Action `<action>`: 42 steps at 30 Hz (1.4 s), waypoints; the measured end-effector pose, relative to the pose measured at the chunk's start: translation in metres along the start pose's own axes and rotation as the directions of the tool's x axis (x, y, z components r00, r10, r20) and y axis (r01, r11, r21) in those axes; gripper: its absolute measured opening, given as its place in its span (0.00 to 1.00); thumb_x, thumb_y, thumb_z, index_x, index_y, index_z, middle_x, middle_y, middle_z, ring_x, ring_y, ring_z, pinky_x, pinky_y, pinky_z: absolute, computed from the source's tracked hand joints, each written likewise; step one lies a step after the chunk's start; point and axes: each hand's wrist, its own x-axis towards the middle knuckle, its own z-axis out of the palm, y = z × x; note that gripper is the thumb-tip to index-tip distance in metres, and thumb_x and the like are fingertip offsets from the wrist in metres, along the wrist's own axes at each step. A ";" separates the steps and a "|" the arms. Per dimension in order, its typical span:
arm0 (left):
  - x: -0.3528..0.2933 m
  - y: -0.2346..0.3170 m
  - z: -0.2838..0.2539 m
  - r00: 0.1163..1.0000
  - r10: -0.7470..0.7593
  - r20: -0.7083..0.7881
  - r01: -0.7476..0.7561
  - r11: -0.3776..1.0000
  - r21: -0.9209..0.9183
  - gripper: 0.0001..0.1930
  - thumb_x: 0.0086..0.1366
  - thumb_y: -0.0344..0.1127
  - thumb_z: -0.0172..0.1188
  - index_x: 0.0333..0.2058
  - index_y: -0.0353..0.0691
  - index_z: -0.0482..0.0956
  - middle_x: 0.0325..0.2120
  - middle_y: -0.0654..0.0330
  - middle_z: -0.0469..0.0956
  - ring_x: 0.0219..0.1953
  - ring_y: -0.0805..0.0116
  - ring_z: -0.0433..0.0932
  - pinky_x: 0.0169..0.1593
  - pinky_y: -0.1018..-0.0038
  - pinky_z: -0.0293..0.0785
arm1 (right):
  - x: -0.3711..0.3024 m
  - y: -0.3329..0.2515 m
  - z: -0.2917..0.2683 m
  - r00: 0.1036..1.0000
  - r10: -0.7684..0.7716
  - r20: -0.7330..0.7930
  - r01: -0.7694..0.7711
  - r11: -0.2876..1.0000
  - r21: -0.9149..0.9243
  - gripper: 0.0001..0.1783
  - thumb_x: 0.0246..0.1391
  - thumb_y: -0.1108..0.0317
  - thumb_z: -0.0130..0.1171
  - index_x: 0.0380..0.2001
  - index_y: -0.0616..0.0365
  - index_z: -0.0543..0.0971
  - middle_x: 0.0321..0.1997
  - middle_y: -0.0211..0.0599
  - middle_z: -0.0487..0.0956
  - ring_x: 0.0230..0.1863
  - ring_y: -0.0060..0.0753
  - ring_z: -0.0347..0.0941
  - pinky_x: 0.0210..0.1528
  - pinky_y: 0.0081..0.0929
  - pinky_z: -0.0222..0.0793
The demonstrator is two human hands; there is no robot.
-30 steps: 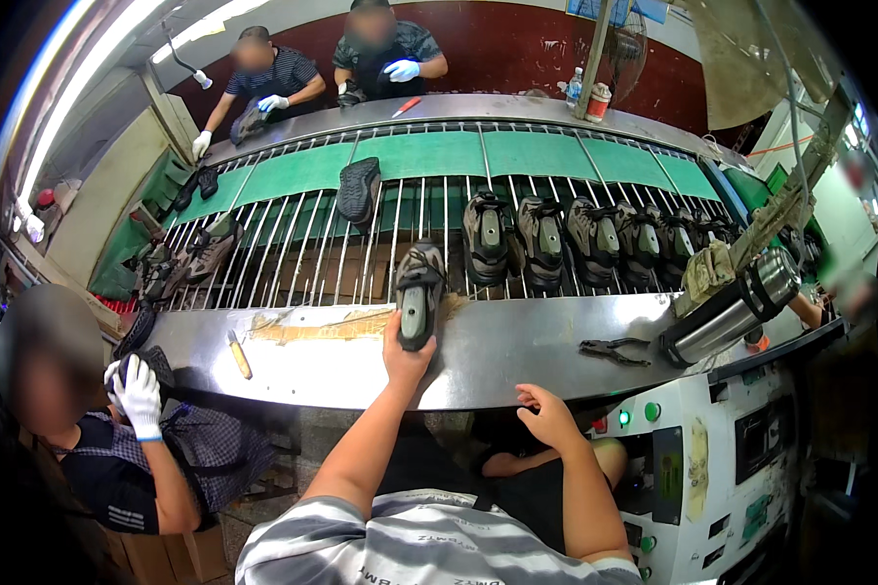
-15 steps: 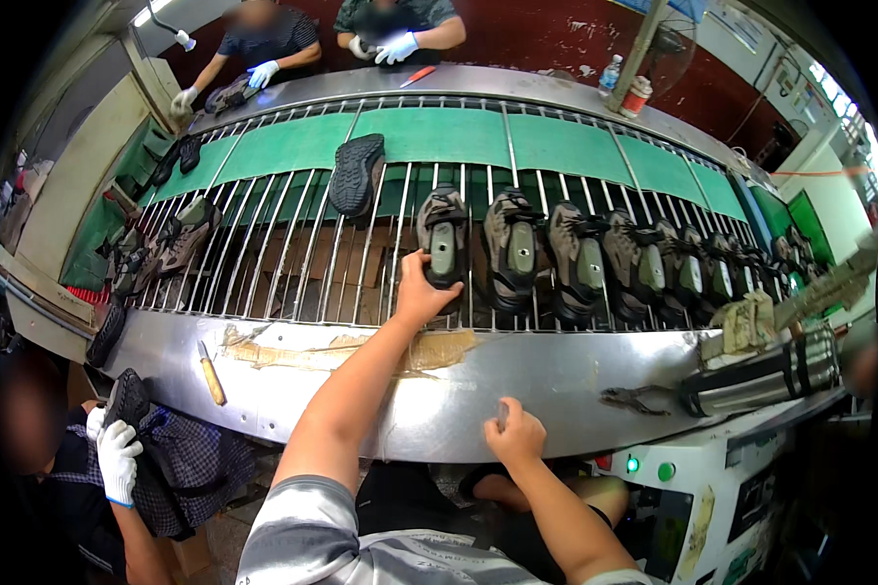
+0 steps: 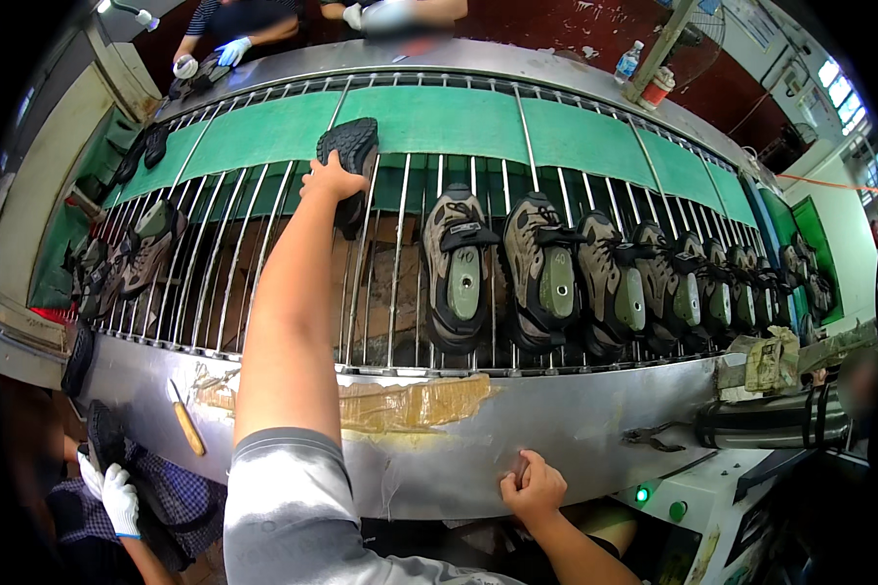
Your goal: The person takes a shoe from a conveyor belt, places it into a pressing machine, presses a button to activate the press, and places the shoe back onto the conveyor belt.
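Note:
My left hand [image 3: 332,180] reaches far out over the metal rod rack [image 3: 400,322] and grips the near end of a black shoe sole [image 3: 351,148] that lies tread up at the edge of the green belt [image 3: 458,117]. To the right of my arm, an olive and grey shoe [image 3: 456,268] rests sole up on the rods. It is the first in a row of several like shoes [image 3: 615,288]. My right hand [image 3: 532,483] rests as a closed fist on the steel front edge [image 3: 556,429] and holds nothing.
A wooden-handled knife [image 3: 187,424] and pliers [image 3: 654,439] lie on the steel ledge. More shoes [image 3: 146,253] sit at the rack's left end. A co-worker's white-gloved hand [image 3: 117,497] is at lower left. Gloved hands [image 3: 229,49] work at the far side. A bottle [image 3: 629,60] stands at the back right.
My left hand let go of the olive shoe on the rods and moved left and farther out to the black sole. My right hand dropped onto the steel edge.

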 end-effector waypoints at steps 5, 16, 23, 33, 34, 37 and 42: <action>-0.017 -0.002 -0.008 1.000 0.011 -0.027 -0.015 0.987 -0.163 0.48 0.37 0.49 0.67 0.62 0.50 0.64 0.60 0.45 0.64 0.60 0.45 0.66 0.59 0.58 0.65 | -0.002 -0.005 -0.007 0.993 0.109 0.048 -0.110 0.994 0.013 0.27 0.33 0.57 0.64 0.41 0.54 0.77 0.20 0.37 0.76 0.24 0.46 0.75 0.30 0.40 0.72; -0.358 -0.277 -0.076 0.906 0.289 0.310 0.336 -0.044 -0.941 0.25 0.55 0.41 0.55 0.50 0.32 0.71 0.42 0.49 0.79 0.43 0.55 0.79 0.50 0.61 0.76 | -0.009 -0.008 0.010 0.994 0.103 -0.025 -0.103 0.995 -0.017 0.24 0.39 0.54 0.61 0.41 0.50 0.74 0.27 0.43 0.79 0.32 0.50 0.76 0.37 0.43 0.72; -0.585 -0.305 0.012 0.848 0.417 0.329 0.523 -0.552 -0.649 0.35 0.54 0.50 0.49 0.56 0.30 0.68 0.50 0.42 0.74 0.49 0.46 0.76 0.54 0.54 0.72 | -0.051 -0.029 -0.002 0.716 -0.043 0.696 -0.698 -0.052 0.715 0.30 0.50 0.60 0.57 0.58 0.51 0.66 0.42 0.41 0.78 0.42 0.37 0.76 0.43 0.37 0.71; -0.698 -0.095 0.030 -0.304 0.943 0.136 0.947 0.315 -0.063 0.34 0.67 0.59 0.44 0.63 0.42 0.60 0.57 0.45 0.67 0.49 0.41 0.72 0.42 0.48 0.76 | -0.212 -0.023 -0.117 0.884 -0.465 -0.041 -0.287 -0.611 0.737 0.37 0.53 0.58 0.53 0.64 0.59 0.57 0.45 0.50 0.78 0.27 0.37 0.78 0.23 0.31 0.76; -0.709 -0.081 0.051 -0.359 0.919 0.160 0.931 0.365 -0.007 0.35 0.66 0.58 0.44 0.63 0.39 0.60 0.59 0.43 0.65 0.52 0.36 0.70 0.47 0.44 0.74 | -0.218 -0.019 -0.151 0.878 -0.461 -0.128 -0.249 -0.669 0.700 0.36 0.54 0.55 0.52 0.63 0.60 0.58 0.44 0.51 0.79 0.22 0.37 0.77 0.17 0.31 0.74; -0.746 -0.005 0.092 -0.560 0.729 0.393 0.709 0.667 -0.228 0.32 0.67 0.55 0.45 0.62 0.37 0.62 0.56 0.46 0.69 0.56 0.43 0.69 0.55 0.46 0.69 | -0.264 0.039 -0.201 0.971 -0.076 -0.227 0.103 -0.726 0.680 0.41 0.50 0.44 0.53 0.62 0.59 0.62 0.52 0.53 0.75 0.26 0.43 0.78 0.21 0.37 0.75; -0.827 0.033 0.199 -0.630 0.434 0.644 -0.076 0.791 -0.607 0.16 0.68 0.44 0.52 0.39 0.36 0.77 0.36 0.57 0.80 0.36 0.65 0.80 0.41 0.69 0.77 | -0.378 0.115 -0.280 0.855 0.319 -0.408 0.518 -0.518 0.681 0.47 0.44 0.37 0.58 0.60 0.60 0.65 0.54 0.51 0.74 0.50 0.51 0.74 0.52 0.47 0.72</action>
